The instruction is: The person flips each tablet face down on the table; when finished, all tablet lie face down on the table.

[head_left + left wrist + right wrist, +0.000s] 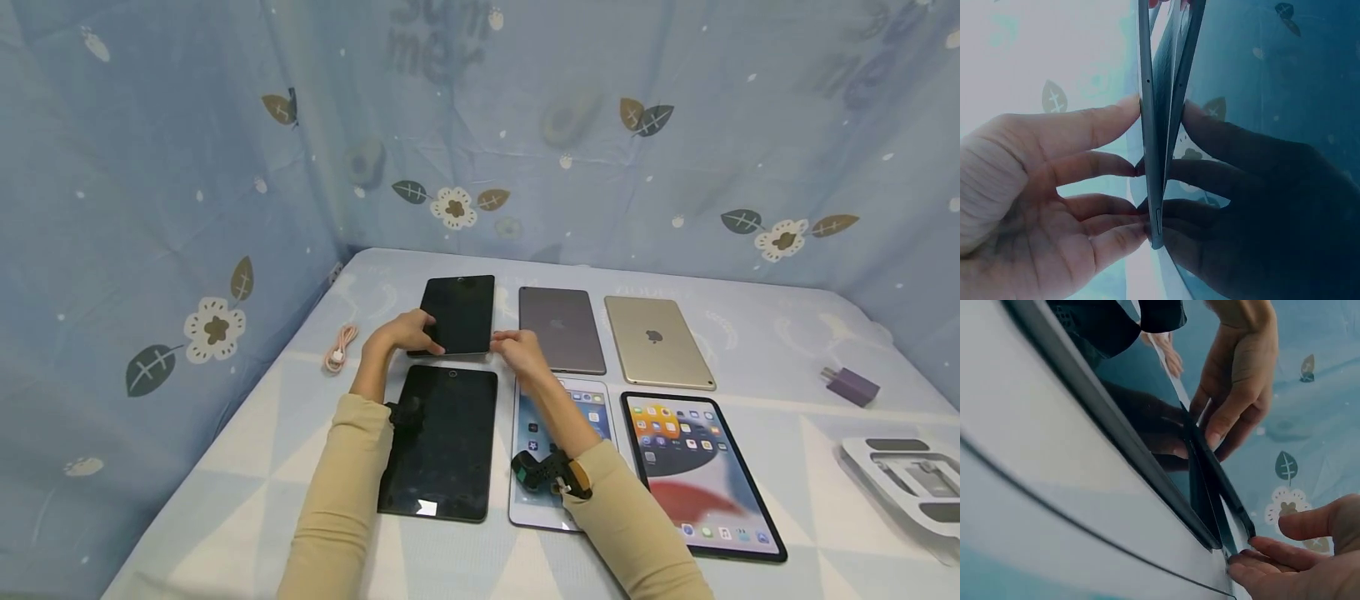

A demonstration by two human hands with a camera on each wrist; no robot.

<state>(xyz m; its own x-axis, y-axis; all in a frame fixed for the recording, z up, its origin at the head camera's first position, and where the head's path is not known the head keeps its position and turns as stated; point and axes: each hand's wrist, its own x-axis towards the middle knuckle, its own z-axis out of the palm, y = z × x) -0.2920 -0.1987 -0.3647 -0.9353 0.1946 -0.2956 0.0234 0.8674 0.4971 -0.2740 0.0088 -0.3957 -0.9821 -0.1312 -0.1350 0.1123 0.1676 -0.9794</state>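
Observation:
A black-screened tablet (460, 312), seen edge-on in both wrist views, lies screen up at the back left, its near edge slightly raised. My left hand (405, 332) holds it by its near left corner; the thumb is at the near edge. My right hand (520, 354) touches the near right corner with extended fingertips, and in the right wrist view its thumb stands apart from the tablet. Just in front lies a larger black-screened tablet (450, 442), whose glossy screen mirrors the hands. Right of the right hand is a grey tablet (558, 321), back up.
A gold tablet (656, 342) lies back up at the right. In front are a white tablet (528, 417), partly under my right forearm, and a lit tablet (682, 467). A pink cable (341, 346), purple charger (851, 387) and white stand (907, 475) lie at the sides.

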